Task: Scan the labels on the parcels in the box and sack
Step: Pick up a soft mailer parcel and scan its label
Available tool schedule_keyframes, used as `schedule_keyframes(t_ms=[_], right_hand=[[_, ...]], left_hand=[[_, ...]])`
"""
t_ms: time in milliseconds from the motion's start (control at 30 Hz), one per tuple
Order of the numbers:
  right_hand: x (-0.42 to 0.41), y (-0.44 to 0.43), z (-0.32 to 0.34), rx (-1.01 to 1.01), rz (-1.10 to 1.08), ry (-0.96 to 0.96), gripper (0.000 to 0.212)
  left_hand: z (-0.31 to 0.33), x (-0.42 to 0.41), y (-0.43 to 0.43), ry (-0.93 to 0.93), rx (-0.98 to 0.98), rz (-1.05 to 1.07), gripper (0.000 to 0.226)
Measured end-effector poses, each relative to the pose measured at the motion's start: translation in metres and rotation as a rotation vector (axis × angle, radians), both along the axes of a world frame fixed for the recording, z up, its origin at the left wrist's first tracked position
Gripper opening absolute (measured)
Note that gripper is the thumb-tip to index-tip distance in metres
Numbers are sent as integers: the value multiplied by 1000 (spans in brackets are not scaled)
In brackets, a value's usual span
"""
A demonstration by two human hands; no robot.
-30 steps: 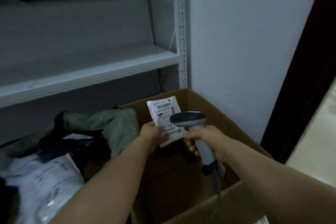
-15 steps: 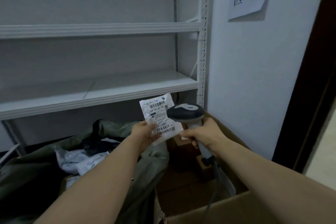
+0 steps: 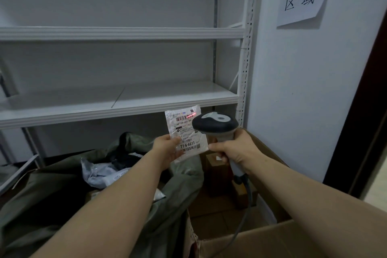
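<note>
left hand [image 3: 167, 148] pinches parcel [image 3: 186, 132]; right hand [image 3: 236, 151] grips scanner [image 3: 215, 126] seemingly just beside it

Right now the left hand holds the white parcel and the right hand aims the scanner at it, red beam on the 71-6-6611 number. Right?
Not quite. The head view shows the red beam by the barcode at the top of the white parcel, above the 71-6-6611 number. The left hand holding it and the right hand aiming the scanner are correct.
</note>
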State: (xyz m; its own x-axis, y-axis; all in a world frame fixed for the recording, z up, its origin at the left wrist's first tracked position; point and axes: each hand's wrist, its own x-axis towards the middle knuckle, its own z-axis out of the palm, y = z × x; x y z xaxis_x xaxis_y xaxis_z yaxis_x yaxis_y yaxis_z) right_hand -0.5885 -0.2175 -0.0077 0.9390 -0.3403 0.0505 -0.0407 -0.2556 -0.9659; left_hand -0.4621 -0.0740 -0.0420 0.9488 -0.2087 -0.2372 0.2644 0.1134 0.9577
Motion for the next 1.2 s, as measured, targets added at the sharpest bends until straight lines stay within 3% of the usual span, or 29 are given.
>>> schedule_keyframes(t_ms=[667, 900, 1067, 1200], right_hand=[[-3, -5, 3, 8, 7, 31, 12], [-6, -16, -4, -194, 38, 137, 16], [-5, -13, -7, -271, 110, 123, 27], [-4, -7, -5, -452, 153, 72, 24]], left_hand=[[5, 1, 6, -2, 15, 5, 15], [19, 12, 31, -93, 251, 8, 18], [29, 20, 44, -146, 501, -34, 19], [37, 23, 50, -160, 591, -67, 19]])
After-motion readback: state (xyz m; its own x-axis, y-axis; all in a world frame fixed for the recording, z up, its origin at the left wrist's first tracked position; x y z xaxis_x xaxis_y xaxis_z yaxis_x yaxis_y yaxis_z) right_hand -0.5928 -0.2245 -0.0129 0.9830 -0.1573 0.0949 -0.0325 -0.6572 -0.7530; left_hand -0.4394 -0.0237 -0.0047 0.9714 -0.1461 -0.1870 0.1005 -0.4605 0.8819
